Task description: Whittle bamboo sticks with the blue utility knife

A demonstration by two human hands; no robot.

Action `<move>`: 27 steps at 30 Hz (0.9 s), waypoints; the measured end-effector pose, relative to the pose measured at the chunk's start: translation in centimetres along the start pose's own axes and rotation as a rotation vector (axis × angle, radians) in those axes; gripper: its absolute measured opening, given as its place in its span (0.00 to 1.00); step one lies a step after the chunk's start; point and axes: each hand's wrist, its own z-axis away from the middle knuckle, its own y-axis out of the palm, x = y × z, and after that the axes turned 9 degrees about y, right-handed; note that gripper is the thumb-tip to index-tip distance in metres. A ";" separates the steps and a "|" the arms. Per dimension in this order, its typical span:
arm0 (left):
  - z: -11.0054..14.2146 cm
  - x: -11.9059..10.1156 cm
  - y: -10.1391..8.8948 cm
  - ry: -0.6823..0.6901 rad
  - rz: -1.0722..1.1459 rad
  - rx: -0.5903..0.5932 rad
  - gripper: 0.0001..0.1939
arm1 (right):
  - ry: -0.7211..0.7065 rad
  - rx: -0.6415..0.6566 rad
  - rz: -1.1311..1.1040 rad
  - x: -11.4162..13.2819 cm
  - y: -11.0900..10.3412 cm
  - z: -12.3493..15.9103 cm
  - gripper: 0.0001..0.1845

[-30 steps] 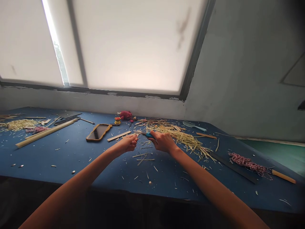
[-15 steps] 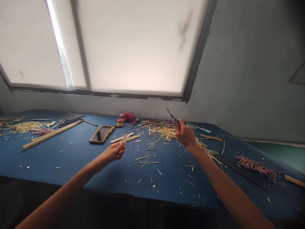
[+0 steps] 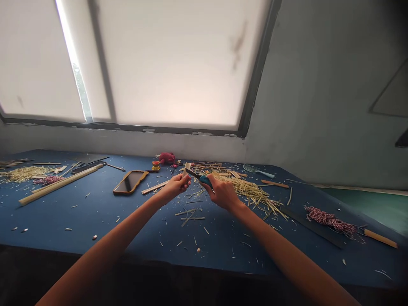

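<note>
My left hand [image 3: 177, 187] is closed round a short, pale flat strip of wood or bamboo [image 3: 188, 166], whose upper end sticks up past the fingers. My right hand [image 3: 222, 191] grips a knife [image 3: 205, 180] with a blue handle. Its dark blade points left and meets the strip close above my left fingers; whether it cuts into it I cannot tell. Just left of my left hand lie pale strips [image 3: 154, 187] on the blue table [image 3: 140, 238]. Beyond my right hand spreads a heap of thin shavings [image 3: 255, 191].
A phone in a wavy yellow case [image 3: 130, 182] lies left of centre, with a long bamboo stick [image 3: 60, 185] beyond it. At the back sit a red plush toy [image 3: 167, 158] and a small gold pot [image 3: 156, 165]. To the right are a hairbrush [image 3: 259, 171] and red-white cord [image 3: 331, 221].
My right hand swung the knife up and away to the right, then brought it back down to the strip. My left hand dipped left, then returned to the middle with the strip raised upright.
</note>
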 end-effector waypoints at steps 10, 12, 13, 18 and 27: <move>1.5 0.1 -0.5 -0.009 -0.113 0.030 0.17 | -0.021 0.025 0.097 -0.7 0.1 -0.5 0.24; 1.2 0.4 -0.6 -0.012 -0.125 0.035 0.17 | -0.009 0.023 0.110 -1.0 0.0 -0.6 0.23; 1.1 0.4 -0.6 -0.014 -0.135 0.033 0.17 | -0.002 0.021 0.111 -1.1 -0.1 -0.7 0.23; 1.1 -0.1 0.1 -0.035 -0.202 0.005 0.17 | 0.044 0.027 0.126 -1.4 -0.4 -0.8 0.21; 2.2 -0.2 -0.4 -0.023 -0.228 0.009 0.18 | 0.546 0.033 -0.061 -6.5 -0.9 -2.1 0.33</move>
